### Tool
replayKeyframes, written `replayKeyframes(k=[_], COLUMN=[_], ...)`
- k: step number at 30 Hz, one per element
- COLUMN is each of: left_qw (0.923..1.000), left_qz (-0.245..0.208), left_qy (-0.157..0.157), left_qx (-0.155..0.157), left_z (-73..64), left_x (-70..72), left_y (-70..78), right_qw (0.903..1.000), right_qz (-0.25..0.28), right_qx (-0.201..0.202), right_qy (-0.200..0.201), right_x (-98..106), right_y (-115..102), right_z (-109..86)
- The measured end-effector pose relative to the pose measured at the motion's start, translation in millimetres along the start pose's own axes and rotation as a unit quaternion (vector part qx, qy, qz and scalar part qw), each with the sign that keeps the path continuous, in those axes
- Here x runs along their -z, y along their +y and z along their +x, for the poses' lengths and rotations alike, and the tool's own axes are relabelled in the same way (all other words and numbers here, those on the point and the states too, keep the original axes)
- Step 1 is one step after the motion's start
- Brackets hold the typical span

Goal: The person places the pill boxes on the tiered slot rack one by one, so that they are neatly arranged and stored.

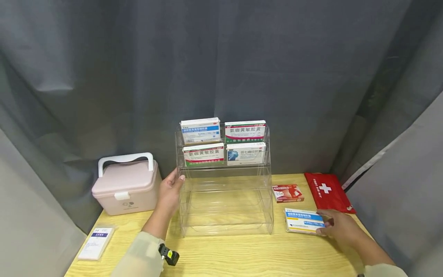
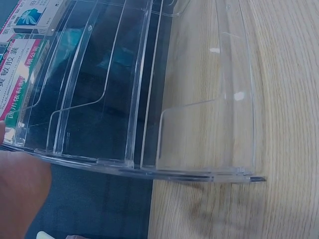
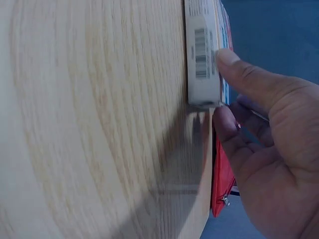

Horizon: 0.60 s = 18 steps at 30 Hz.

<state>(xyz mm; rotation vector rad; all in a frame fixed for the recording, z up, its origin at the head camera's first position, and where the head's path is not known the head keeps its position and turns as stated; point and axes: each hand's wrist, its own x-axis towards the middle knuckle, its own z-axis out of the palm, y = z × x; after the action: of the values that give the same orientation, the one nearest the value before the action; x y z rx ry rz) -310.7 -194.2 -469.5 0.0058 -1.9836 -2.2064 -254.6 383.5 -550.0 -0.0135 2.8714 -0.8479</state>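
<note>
Pinching a white box (image 1: 302,221) banded blue and yellow, the right hand (image 1: 340,227).

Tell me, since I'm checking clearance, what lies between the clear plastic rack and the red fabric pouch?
A flat red cardboard box lies there, in the head view.

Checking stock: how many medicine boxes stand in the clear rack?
4: top-left medicine box, top-right medicine box, second-row left medicine box, second-row right medicine box. Others could be hidden behind.

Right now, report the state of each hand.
Left hand: closed, gripping the clear rack by its left side.
Right hand: closed, pinching a blue-and-white box at its end.
</note>
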Motion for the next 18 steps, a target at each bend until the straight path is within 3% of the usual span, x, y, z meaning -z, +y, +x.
replayKeyframes(k=[13, 18], left_qw=[0.9999, 0.9999], left_qz=[-0.007, -0.01], left_qy=[-0.006, -0.007], left_qx=[-0.005, -0.007], left_z=[1.9, 2.7], left_x=[0.9, 0.9], left_y=[-1.1, -2.7], right_qw=[0.9994, 0.9993], right_qz=[-0.011, 0.022], right_qx=[-0.014, -0.025], right_qy=[-0.028, -0.017], right_x=[-9, -11], right_y=[0, 1], right_z=[-0.7, -8.1])
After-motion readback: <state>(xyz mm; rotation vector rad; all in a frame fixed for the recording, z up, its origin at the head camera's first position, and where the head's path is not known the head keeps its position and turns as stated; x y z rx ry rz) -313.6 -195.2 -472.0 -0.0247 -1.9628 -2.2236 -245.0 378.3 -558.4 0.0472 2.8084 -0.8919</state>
